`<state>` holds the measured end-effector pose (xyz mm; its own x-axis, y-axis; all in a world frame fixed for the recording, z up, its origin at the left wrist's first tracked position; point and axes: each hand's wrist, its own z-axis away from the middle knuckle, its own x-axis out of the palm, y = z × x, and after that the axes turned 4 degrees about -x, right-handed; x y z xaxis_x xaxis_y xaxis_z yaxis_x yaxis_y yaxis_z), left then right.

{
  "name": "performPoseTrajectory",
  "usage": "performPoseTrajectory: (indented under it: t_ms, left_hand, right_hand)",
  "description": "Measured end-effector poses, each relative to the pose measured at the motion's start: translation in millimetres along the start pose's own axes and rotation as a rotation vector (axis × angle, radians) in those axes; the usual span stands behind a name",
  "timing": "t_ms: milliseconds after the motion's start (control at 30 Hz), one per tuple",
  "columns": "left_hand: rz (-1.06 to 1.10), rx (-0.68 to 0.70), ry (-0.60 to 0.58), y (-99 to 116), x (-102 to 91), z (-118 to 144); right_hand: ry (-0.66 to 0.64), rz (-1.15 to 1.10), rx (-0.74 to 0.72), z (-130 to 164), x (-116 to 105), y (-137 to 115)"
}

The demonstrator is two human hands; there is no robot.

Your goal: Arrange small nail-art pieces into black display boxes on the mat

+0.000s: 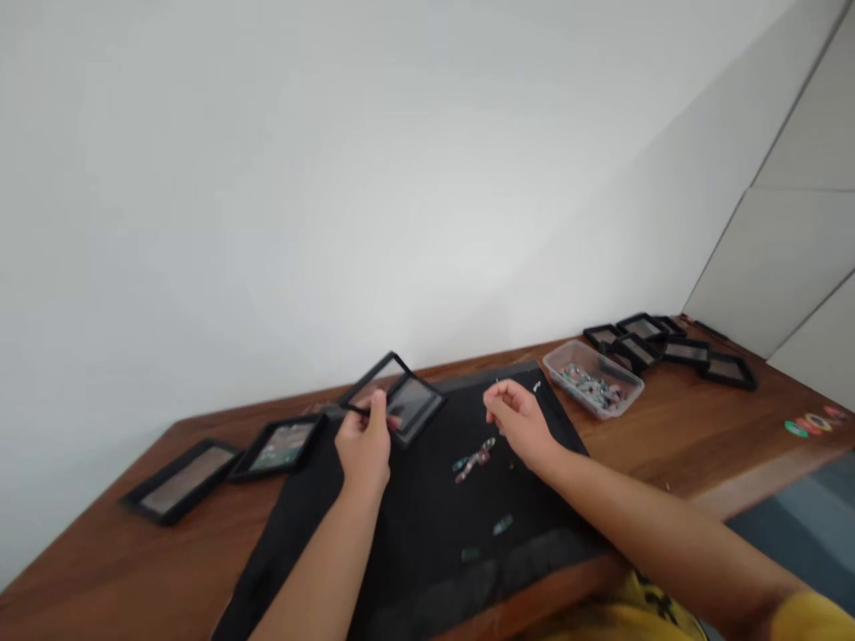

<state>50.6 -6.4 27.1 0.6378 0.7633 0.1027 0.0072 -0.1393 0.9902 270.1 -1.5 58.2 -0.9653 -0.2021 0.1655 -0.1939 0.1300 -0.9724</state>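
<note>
My left hand (364, 450) grips a black-edged display frame with clear panes (419, 405), thumb on top. Two panes of the frame stand apart at an angle, raised above the black mat (434, 525). To the right, my right hand (525, 425) hovers over the mat with thumb and fingertips pinched together. Whatever lies between those fingertips, if anything, is too small to make out. Between and below the hands lies a cluster of small shiny pink and teal pieces (476, 460). Two more small pieces (502, 524) rest nearer the mat's front edge.
A clear plastic tub (556, 363) of small coloured pieces stands right of the mat. Several black frames (729, 369) are heaped at the back right. On the left are another frame (180, 481) and one with greenish contents (281, 445). A white wall rises behind the wooden table (674, 445).
</note>
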Motion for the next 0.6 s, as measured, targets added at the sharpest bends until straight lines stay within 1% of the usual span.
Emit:
performPoseTrajectory:
  t_ms: [100,300,600]
  left_hand:
    - [-0.003,-0.024,-0.003,-4,2.7,-1]
    - [0.014,-0.059,-0.023,-11,6.9,-4]
    - [0.030,0.007,-0.043,-11,5.9,-3]
  right_hand:
    - [-0.008,0.037,-0.052,-3,-3,2]
    - [-0.057,0.131,-0.086,-5,-10,-2]
    - [-0.066,0.191,-0.157,2,-6,-4]
